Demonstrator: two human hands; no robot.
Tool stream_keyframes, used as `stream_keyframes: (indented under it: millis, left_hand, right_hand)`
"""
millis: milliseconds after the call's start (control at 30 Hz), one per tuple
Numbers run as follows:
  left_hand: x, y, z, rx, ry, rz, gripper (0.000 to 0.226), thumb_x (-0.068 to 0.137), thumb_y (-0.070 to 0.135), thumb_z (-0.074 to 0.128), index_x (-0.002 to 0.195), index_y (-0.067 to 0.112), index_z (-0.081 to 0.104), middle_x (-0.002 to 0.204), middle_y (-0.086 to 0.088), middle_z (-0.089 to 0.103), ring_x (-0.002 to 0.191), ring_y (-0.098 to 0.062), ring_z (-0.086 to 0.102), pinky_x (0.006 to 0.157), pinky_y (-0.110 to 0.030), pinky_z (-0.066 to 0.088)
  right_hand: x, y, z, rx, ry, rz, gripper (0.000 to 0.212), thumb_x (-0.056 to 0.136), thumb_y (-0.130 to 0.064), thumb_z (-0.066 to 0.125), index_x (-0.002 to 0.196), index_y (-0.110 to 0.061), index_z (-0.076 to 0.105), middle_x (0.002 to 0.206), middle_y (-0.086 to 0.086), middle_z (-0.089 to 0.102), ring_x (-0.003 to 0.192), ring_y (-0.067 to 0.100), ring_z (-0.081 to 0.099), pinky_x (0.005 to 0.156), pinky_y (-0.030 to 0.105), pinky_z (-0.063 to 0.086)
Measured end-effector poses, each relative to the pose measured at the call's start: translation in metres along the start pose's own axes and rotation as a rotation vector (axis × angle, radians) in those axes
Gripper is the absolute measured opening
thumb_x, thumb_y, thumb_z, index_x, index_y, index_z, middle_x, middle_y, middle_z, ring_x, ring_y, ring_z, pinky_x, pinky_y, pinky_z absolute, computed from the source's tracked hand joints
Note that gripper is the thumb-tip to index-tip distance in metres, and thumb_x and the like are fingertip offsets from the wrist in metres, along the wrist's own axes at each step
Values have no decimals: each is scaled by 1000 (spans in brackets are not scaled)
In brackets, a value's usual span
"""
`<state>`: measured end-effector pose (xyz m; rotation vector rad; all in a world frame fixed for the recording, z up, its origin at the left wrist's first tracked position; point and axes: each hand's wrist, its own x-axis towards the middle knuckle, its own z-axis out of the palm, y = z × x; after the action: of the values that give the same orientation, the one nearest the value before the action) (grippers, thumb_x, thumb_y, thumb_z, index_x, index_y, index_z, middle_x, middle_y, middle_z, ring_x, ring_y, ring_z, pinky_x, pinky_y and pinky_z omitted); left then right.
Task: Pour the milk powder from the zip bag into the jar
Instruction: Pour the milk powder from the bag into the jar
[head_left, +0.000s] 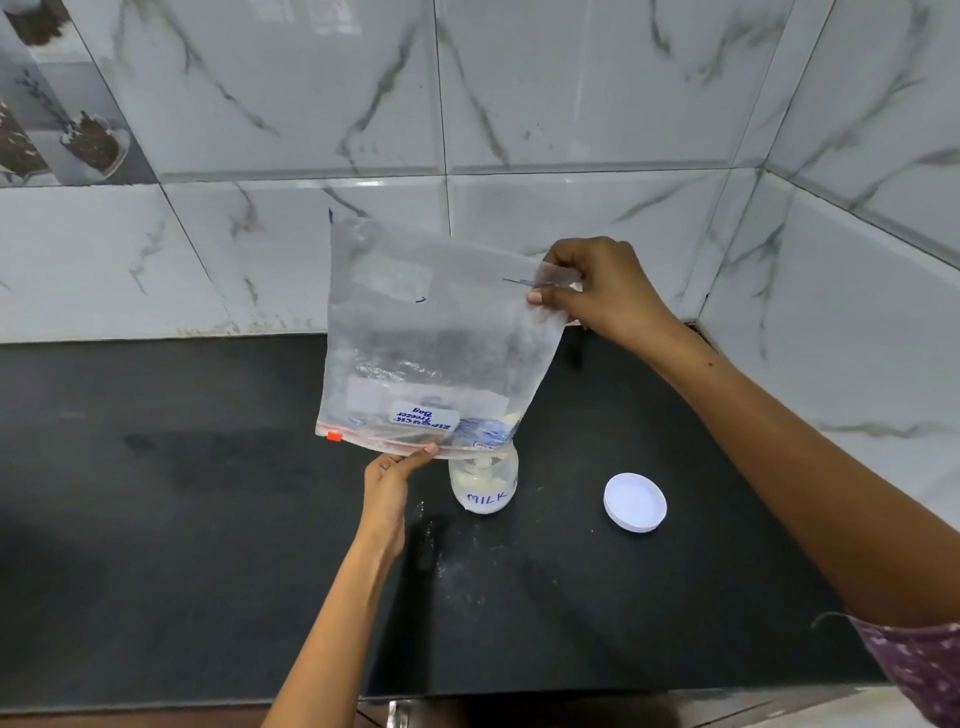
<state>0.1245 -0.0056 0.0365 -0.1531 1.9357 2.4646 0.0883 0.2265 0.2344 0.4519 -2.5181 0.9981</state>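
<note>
Clear zip bag (426, 332) upended over jar (484, 486), nearly empty | jar part-filled | right hand (602, 288) grip pinches bag's base, left hand (389, 480) its mouth | lid (635, 502) beside jar, not yet on

Jar (484, 486) on counter (208, 519), centre. Zip bag (426, 343) inverted directly above jar, mouth at jar opening. Lid (635, 502) on counter, right of jar, apart.

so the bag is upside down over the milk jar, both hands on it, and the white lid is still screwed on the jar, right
Not quite: the white lid is off, lying on the black counter to the right of the jar. The head view shows it. The rest holds: the zip bag is inverted over the jar, with the left hand at its zip edge and the right hand gripping its raised bottom corner.
</note>
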Motion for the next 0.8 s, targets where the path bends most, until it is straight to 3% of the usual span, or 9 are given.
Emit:
stream_keyframes:
  millis: [133, 233, 300, 367, 433, 533, 600, 667, 800]
  left_hand:
    - [-3, -1, 2, 14, 27, -12, 20, 83, 9, 63, 102, 14, 71, 93, 16, 75, 88, 7, 65, 73, -10, 44]
    - [-4, 1, 2, 5, 45, -30, 19, 83, 9, 63, 100, 14, 71, 91, 18, 74, 87, 8, 65, 75, -13, 42]
    - [-4, 2, 0, 2, 57, -32, 18, 83, 9, 64, 98, 17, 71, 90, 18, 74, 87, 8, 66, 74, -13, 42]
    - [-5, 3, 0, 0, 55, -33, 18, 83, 10, 64, 97, 19, 71, 91, 18, 74, 86, 8, 65, 75, -15, 42]
    - [-6, 3, 1, -8, 54, -41, 18, 82, 11, 65, 97, 19, 71, 91, 18, 74, 86, 8, 65, 76, -17, 41]
    - [-6, 4, 3, -20, 62, -58, 17, 82, 12, 65, 96, 18, 72, 90, 16, 75, 83, 8, 66, 76, -19, 40]
    - [-6, 6, 3, -21, 68, -71, 15, 82, 12, 66, 94, 17, 73, 89, 13, 76, 82, 6, 67, 76, -19, 41]
    - [-5, 7, 3, -21, 82, -94, 15, 81, 13, 68, 94, 14, 73, 90, 8, 76, 86, -2, 68, 76, -19, 42]
    - [-4, 8, 0, 1, 132, -189, 30, 79, 18, 72, 108, 10, 69, 101, -3, 73, 91, -18, 66, 78, -26, 43]
  right_hand:
    - [6, -17, 18, 27, 17, 9, 13, 77, -17, 74, 75, -10, 63, 63, -14, 55, 56, -9, 54, 56, 7, 38]
    - [4, -25, 30, 149, 32, 61, 32, 71, -18, 81, 93, -8, 60, 80, -5, 61, 68, -4, 58, 58, 2, 42]
    - [-8, -19, 35, 277, -93, 155, 55, 63, -17, 86, 108, -11, 55, 97, 1, 63, 81, 10, 66, 69, 15, 55]
    - [-23, -4, 38, 346, -183, 253, 69, 60, -11, 87, 118, -11, 51, 108, 7, 64, 90, 20, 68, 79, 29, 57]
    - [-39, 11, 48, 362, -215, 306, 64, 62, -5, 85, 118, -9, 55, 110, 12, 68, 92, 21, 68, 80, 30, 57]
    - [-58, 26, 72, 333, -235, 386, 44, 68, -3, 80, 110, -5, 66, 106, 15, 72, 84, 18, 69, 70, 22, 57]
    - [-66, 32, 85, 283, -220, 417, 35, 72, -4, 78, 106, -3, 68, 103, 16, 73, 84, 21, 70, 71, 28, 59]
    - [-68, 36, 92, 259, -121, 406, 28, 74, -6, 77, 101, -2, 70, 95, 14, 73, 81, 20, 70, 75, 32, 59]
    - [-65, 31, 99, 335, 53, 334, 19, 76, -2, 74, 95, -1, 71, 84, 14, 73, 68, 9, 67, 63, 18, 59]
